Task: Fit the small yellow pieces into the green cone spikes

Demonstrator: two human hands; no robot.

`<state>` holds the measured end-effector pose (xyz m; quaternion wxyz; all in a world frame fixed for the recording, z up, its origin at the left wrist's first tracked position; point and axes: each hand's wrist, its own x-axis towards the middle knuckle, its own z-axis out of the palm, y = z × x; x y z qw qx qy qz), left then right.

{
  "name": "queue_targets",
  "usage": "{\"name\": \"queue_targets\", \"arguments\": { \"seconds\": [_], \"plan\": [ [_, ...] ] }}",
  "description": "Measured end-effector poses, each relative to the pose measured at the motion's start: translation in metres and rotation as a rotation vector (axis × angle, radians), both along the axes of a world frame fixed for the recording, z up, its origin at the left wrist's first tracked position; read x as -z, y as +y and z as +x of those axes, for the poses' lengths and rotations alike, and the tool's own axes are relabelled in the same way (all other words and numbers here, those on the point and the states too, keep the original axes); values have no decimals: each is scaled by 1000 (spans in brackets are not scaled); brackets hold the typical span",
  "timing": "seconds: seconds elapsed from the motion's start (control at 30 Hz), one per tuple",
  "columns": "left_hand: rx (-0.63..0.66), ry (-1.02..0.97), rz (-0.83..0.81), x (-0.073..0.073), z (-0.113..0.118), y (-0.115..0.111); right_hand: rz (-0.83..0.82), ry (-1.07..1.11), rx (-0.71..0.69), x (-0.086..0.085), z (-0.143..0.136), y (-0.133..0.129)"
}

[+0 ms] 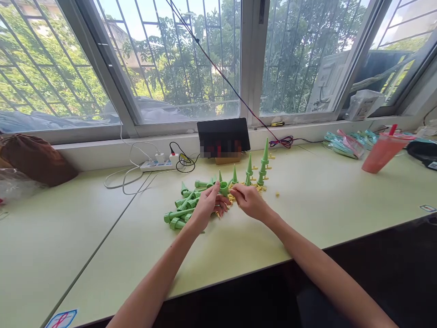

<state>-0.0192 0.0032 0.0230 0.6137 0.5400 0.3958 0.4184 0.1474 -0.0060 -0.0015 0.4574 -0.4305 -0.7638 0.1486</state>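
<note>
My left hand (210,205) is closed round a green plastic plant watering spike (223,187), its wide hollow end facing up toward me. Close beside it, my right hand (248,200) pinches at the spike's side; whatever lies between those fingertips is too small to make out, though small yellow valve pieces (260,187) are heaped just behind. A pile of loose green spikes (182,212) lies left of my hands. Behind and to the right, several spikes stand point up, and a tall stack (262,168) of them has yellow valves sticking out sideways.
A dark tablet (223,136) leans at the window sill. Left of it is a white power strip (159,164) with cables. A red cup (384,152) with a straw stands at the right near teal packets (341,143). One yellow piece (277,194) lies apart.
</note>
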Motion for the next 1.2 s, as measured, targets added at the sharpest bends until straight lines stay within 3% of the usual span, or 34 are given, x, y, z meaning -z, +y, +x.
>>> {"name": "queue_targets", "arguments": {
  "seconds": [0.67, 1.2],
  "plan": [
    [51, 71, 57, 0, -2, -1, -26, -49, -4, 1, 0, 0],
    [126, -16, 59, 0, -3, 0, -65, -9, -50, 1, 2, 1]
  ]
}}
